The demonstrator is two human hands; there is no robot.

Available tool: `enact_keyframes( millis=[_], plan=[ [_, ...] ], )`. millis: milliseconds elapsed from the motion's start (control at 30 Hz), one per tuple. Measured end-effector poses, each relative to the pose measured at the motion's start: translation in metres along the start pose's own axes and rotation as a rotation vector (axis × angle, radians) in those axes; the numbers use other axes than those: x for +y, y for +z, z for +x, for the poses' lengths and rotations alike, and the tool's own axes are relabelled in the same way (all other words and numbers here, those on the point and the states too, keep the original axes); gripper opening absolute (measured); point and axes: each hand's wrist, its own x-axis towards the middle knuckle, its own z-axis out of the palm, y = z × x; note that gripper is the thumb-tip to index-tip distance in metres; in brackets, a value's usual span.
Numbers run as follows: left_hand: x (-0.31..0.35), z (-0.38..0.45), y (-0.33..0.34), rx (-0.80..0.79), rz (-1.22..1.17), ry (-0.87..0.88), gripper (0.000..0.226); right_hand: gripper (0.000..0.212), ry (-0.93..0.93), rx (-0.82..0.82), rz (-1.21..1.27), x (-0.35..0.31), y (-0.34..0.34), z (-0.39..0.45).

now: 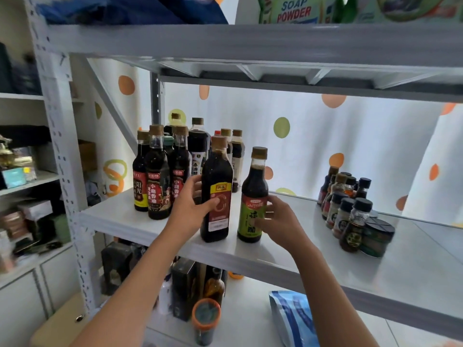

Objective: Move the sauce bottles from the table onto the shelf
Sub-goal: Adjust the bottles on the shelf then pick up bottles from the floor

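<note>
Two dark sauce bottles stand near the front edge of the white metal shelf [130, 221]. My left hand [191, 206] wraps around the taller bottle with a red and yellow label [217, 194]. Just to its right, my right hand [278, 221] grips the lower part of the bottle with a green label [253, 196]. Both bottles are upright with their bases on the shelf. Behind them, at the back left, stands a cluster of several more dark sauce bottles [160, 171] with brown caps.
Small spice jars with black caps [350, 211] are grouped on the shelf's right side. The board above [250, 43] carries a soap powder pack [293, 10]. Below are boxes, a jar with an orange lid [206, 319] and a blue-white bag [293, 319].
</note>
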Motion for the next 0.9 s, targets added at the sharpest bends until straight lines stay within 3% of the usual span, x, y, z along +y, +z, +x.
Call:
enact_keyframes(
  millis=[367,567,733,900],
  plan=[
    [-0.013,0.014,-0.001,0.055,0.191,0.083,0.063,0.054,0.036,0.116,-0.042,0.007,0.029,0.068],
    [-0.023,0.024,0.013,0.049,0.149,0.007,0.058,0.055,0.007,0.123,0.028,0.01,0.045,0.104],
    [-0.026,0.017,0.024,0.175,0.114,-0.024,0.052,0.053,-0.036,0.136,0.016,0.01,0.06,0.127],
    [-0.031,0.002,0.044,0.351,0.338,-0.063,0.063,0.043,-0.061,0.113,0.018,0.012,0.074,0.144]
  ],
)
